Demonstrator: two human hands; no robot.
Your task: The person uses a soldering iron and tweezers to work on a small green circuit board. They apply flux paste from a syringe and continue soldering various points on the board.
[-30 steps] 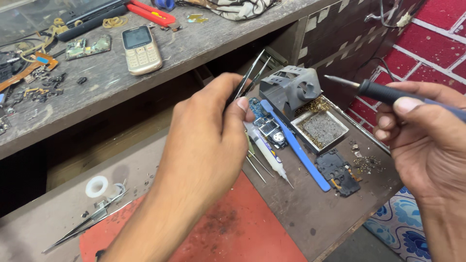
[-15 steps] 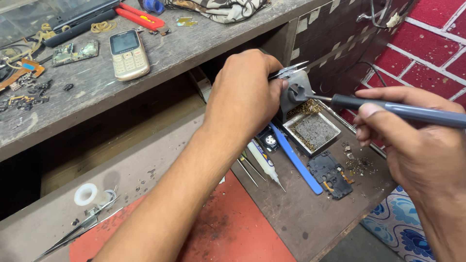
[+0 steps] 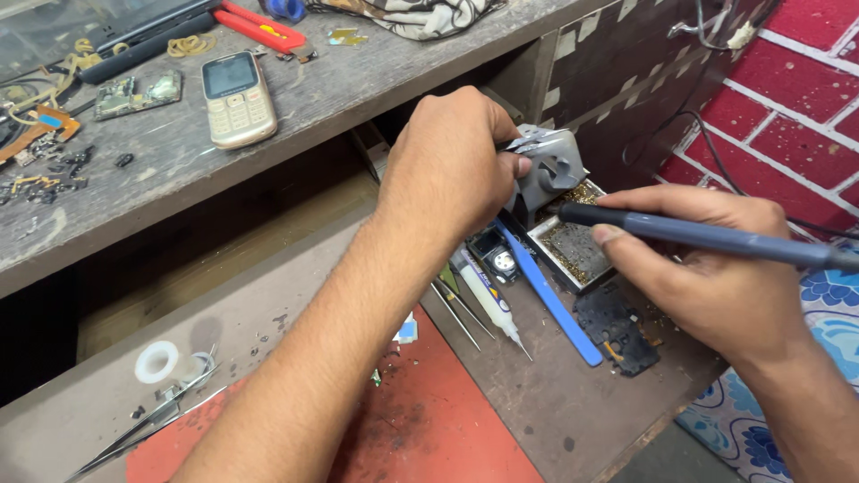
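Observation:
My left hand point(image 3: 447, 170) is closed around thin metal tweezers point(image 3: 522, 143), whose tips show just past my fingers against the grey soldering iron stand point(image 3: 557, 170). My right hand point(image 3: 716, 277) grips a dark blue soldering iron point(image 3: 716, 237) like a pen. Its tip end reaches the base of the stand, above the square metal tray point(image 3: 573, 250) of brownish residue. A small black circuit board point(image 3: 613, 326) lies on the bench below my right hand.
A blue pry tool point(image 3: 555, 304), a white syringe point(image 3: 488, 300) and metal probes lie beside the stand. A red mat point(image 3: 429, 429), a tape roll point(image 3: 161, 362) and spare tweezers point(image 3: 143, 429) sit lower left. The upper shelf holds a keypad phone point(image 3: 237, 98), a red-handled tool point(image 3: 259, 27) and loose parts.
My left hand has carried the tweezers up and right to the grey stand. My right hand has brought the soldering iron left until its tip meets the stand.

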